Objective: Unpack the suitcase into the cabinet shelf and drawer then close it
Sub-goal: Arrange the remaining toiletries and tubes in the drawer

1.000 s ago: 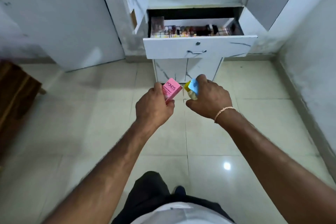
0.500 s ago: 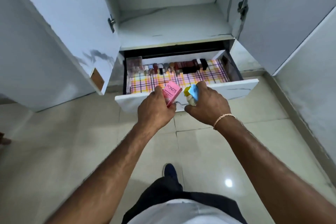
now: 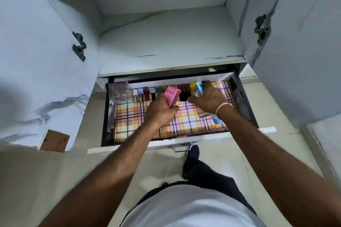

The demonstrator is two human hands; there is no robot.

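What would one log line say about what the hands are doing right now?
left hand: grips pink cardboard Pond's box | right hand: grips yellow-capped bottle with blue item | both over open white drawer | cabinet doors open

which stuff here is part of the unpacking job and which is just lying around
Part of the job:
- pink Pond's box, gripped by the left hand
- yellow-capped bottle, gripped by the right hand
- open drawer
- cabinet shelf

Just there:
- small bottles along the drawer's back
- checked liner
- cabinet doors
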